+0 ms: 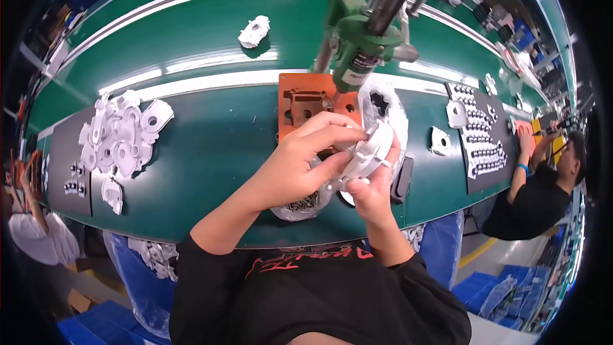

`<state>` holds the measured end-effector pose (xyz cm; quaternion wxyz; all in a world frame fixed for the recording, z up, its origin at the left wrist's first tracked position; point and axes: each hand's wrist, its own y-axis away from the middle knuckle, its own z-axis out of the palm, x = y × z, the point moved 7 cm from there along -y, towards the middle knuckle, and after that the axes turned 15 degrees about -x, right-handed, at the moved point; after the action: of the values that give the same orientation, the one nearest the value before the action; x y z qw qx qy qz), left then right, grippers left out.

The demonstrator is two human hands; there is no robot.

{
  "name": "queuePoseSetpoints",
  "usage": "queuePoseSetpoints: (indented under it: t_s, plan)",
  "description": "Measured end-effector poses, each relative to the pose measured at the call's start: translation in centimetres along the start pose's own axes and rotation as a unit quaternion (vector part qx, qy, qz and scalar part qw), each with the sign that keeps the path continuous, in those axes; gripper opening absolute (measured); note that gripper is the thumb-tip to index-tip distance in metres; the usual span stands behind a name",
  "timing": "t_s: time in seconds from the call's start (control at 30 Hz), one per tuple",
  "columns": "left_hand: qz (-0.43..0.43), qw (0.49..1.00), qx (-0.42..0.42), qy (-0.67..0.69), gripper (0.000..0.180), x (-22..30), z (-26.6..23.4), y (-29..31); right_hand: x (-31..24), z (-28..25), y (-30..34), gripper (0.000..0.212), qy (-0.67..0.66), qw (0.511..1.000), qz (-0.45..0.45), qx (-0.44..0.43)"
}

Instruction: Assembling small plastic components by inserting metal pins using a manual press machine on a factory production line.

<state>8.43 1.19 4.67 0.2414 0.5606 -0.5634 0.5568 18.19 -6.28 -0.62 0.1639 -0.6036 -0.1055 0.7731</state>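
A white molded housing with a rounded rim is held up in front of the press. My right hand grips it from below and the right side, thumb along the near edge. My left hand has its thumb and fingers closed at the housing's left side; whether a small part is pinched there is hidden. Just behind my hands stands an orange fixture block with a shaped recess, under the green press. Below my left hand, a plastic-lined container holds small screws.
A pile of white housings lies on the left. At the right, a dark board carries rows of small black-and-white parts. A clear bag with black parts sits beside the fixture. One housing rests on the far green belt. Co-workers sit at both sides.
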Motion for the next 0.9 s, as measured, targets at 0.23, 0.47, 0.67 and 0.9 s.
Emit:
queuePoseSetpoints:
  t_s: [0.23,0.47,0.67,0.9]
  plan:
    - [-0.004,0.954,0.089,0.287,0.030,-3.0,1.4,0.5,-1.7,-2.1,-2.1,0.100,0.176,0.982,-0.014,0.059]
    - [-0.087,0.970,0.080,0.211,0.028,-3.8,1.5,0.4,-0.5,-2.4,-1.8,0.087,0.132,0.991,0.024,0.003]
    - [-0.082,0.971,0.112,0.193,0.022,-4.0,1.2,0.4,-0.1,-2.9,-1.6,0.080,0.057,0.997,0.027,0.039]
    - [-0.079,0.972,0.097,0.198,0.019,-4.6,1.8,0.7,0.2,-2.3,-1.3,0.077,0.194,0.978,0.055,0.061]
